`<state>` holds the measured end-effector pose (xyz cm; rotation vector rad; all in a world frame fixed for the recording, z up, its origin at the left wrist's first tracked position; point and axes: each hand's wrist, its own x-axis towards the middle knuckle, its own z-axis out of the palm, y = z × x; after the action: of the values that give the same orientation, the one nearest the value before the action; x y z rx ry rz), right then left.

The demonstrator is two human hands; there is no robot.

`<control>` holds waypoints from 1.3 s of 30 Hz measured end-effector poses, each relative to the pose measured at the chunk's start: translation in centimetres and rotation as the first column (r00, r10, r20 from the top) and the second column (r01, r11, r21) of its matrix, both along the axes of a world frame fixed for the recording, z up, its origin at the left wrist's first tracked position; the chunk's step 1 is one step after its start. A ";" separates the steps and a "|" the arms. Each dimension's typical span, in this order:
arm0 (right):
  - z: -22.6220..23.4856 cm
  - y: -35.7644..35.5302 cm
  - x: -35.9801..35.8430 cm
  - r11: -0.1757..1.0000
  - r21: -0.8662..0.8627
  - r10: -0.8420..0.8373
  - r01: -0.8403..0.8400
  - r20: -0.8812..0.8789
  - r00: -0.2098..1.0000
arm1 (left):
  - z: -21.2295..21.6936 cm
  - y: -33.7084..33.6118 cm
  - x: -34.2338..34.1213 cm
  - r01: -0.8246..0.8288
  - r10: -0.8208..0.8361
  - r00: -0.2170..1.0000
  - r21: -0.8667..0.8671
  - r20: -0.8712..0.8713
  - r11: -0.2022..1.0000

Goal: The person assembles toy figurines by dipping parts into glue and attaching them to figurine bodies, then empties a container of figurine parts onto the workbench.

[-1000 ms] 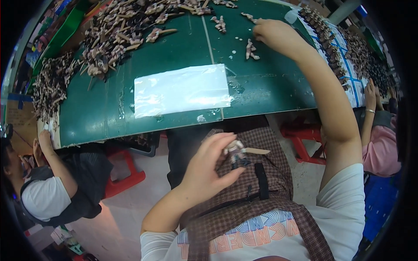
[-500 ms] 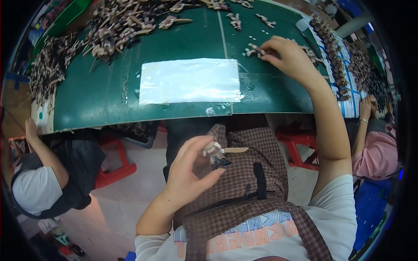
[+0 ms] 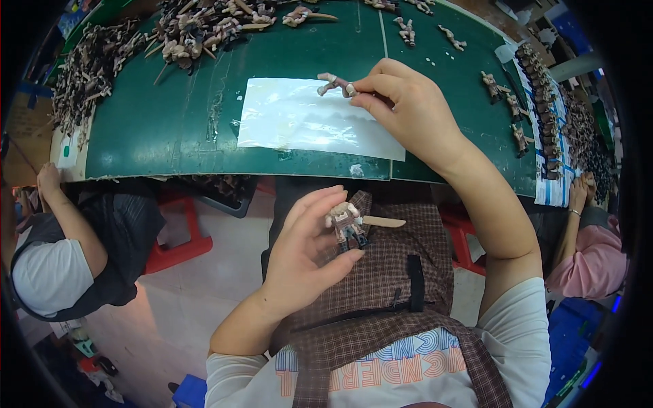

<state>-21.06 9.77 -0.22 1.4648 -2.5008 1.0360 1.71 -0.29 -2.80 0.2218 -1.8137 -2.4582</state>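
Observation:
My left hand [image 3: 292, 248], held above my lap in front of the checked apron, is closed around a small toy figure [image 3: 345, 219]. The figure has a pale upper body and dark legs, and a long tan blade [image 3: 384, 222] sticks out to its right. My right hand [image 3: 418, 105] reaches over the table and pinches one end of another small figure [image 3: 333, 83], pinkish-brown with pale ends, between thumb and fingers. That figure is held over the far right part of a shiny white sheet [image 3: 292, 115] on the green tabletop.
Piles of figures [image 3: 197, 34] cover the table's far left. Several loose figures [image 3: 406, 31] lie at the far right, others [image 3: 519, 139] nearer the right edge beside dense rows [image 3: 544, 115]. Seated people [image 3: 75, 265] work on both sides, near red stools [image 3: 178, 234].
My right hand has moved left from the table's right part to over the white sheet, carrying the small figure. My left hand still holds its figure. The view has shifted slightly.

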 end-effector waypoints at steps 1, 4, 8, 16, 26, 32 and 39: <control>-0.1 -0.2 0.1 0.997 0.071 0.011 -0.008 -0.042 0.999 | 0.0 -0.2 0.1 -0.007 0.007 1.000 0.004 0.003 1.000; -0.4 -0.8 0.0 0.987 0.159 0.046 -0.028 -0.111 0.993 | -0.1 -0.7 0.3 0.032 -0.035 0.999 0.110 0.024 0.993; -0.4 -1.8 -0.2 0.981 0.180 0.105 -0.075 -0.162 0.981 | -0.4 -1.2 0.2 0.055 -0.058 0.998 0.183 0.010 0.982; 0.0 -1.7 -0.3 0.965 0.253 0.104 -0.064 -0.152 0.983 | -0.1 -1.2 -0.3 0.023 -0.001 0.996 0.248 -0.087 0.968; 2.5 4.3 4.7 0.986 -0.141 -0.052 0.083 0.207 0.977 | 1.2 -0.3 -1.2 -0.095 0.102 0.995 0.196 -0.024 0.976; 2.8 8.9 8.2 0.935 -0.206 0.306 -0.287 0.062 0.950 | 2.1 1.2 -1.5 -0.050 0.047 0.997 -0.047 -0.061 0.998; 2.2 10.9 8.4 0.929 -0.215 0.296 -0.301 -0.058 0.954 | 3.2 2.8 -1.9 -0.011 -0.004 0.996 -0.186 -0.084 0.983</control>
<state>-12.63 20.72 1.96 1.8079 -2.1023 1.2837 -0.24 2.49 0.45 0.1075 -1.9886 -2.2399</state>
